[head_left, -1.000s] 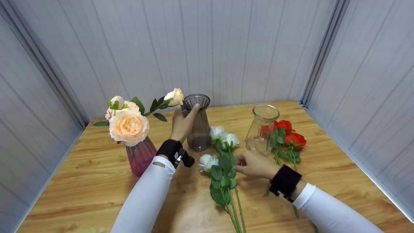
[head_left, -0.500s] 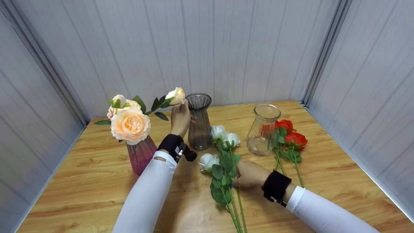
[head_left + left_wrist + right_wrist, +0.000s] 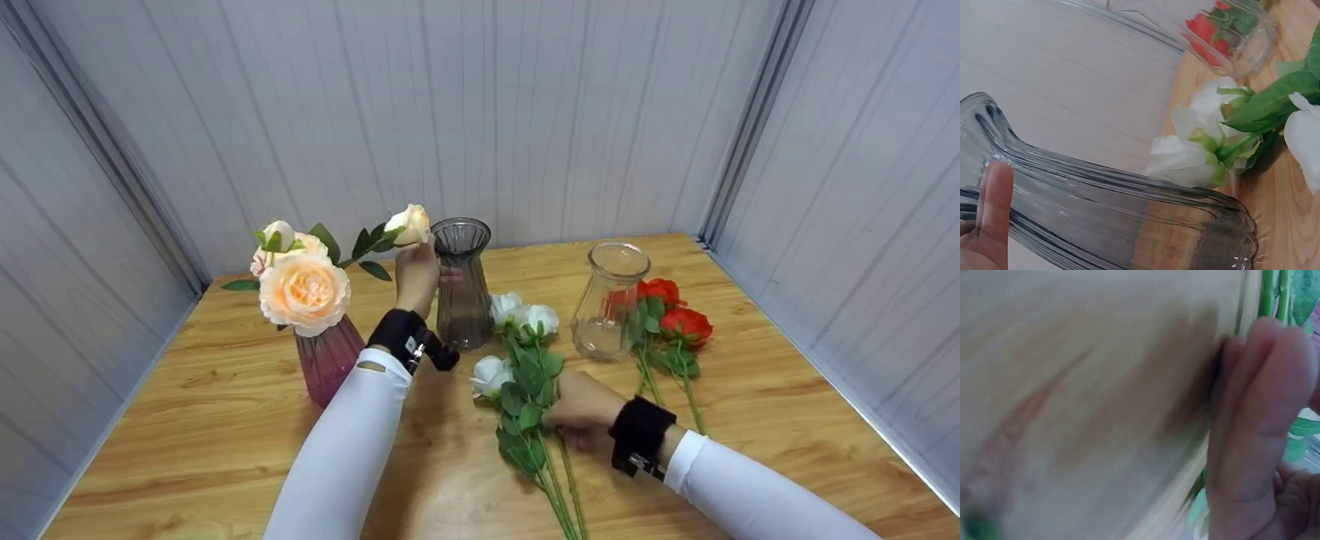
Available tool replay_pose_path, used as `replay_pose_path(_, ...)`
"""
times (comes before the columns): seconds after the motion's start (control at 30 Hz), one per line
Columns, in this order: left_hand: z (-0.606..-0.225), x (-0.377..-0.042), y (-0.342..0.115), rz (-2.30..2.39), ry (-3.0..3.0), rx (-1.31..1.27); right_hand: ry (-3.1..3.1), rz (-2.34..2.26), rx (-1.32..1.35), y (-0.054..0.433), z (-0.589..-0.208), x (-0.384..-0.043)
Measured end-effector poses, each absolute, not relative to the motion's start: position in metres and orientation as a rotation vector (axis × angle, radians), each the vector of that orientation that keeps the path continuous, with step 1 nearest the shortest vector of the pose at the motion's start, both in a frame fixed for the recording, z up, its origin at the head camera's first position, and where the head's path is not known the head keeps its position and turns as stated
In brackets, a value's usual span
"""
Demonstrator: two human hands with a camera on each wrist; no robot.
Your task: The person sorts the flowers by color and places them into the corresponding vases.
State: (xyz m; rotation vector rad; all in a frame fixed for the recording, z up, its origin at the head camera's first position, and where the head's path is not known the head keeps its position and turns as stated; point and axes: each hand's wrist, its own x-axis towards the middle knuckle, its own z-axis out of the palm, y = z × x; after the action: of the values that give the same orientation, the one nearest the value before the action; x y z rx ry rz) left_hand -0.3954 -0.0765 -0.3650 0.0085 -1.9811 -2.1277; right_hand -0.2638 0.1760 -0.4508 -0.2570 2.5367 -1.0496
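Observation:
A smoky grey glass vase (image 3: pixel 465 315) stands upright at the back middle. My left hand (image 3: pixel 417 277) is at its left side, just below the flared rim. In the left wrist view, straight fingers (image 3: pixel 998 197) lie against the vase's ribbed neck. White artificial roses (image 3: pixel 491 375) with long green stems lie on the table in front of the vase. My right hand (image 3: pixel 585 405) grips them partway down, among the leaves. Curled fingers (image 3: pixel 1258 416) show beside green stems in the right wrist view; the thumb's hold is mostly hidden.
Left stands a pink vase (image 3: pixel 330 364) with peach flowers (image 3: pixel 306 292); a cream rosebud (image 3: pixel 409 225) from it leans over my left hand. At right are a clear glass vase (image 3: pixel 596 319) and red flowers (image 3: pixel 686 326) lying on the wooden table (image 3: pixel 187 450). Panel walls enclose the back and sides.
The left hand has gone from gripping the grey vase's neck to lying along its side. My right hand has moved down to the white roses' stems, and the bunch has shifted slightly right.

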Motion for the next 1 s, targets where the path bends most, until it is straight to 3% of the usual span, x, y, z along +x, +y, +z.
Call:
replay_pose_path(0.53, -0.364, -0.396, -0.075, -2.105, -1.931, -0.053, 2.385, -1.351, -0.265, 0.196, -0.449, -0.27)
replay_pose_path(1.0, -0.364, -0.392, -0.075, -2.067, -1.984, -0.07, 2.113, -1.683, -0.107, 0.209, -0.437, -0.272)
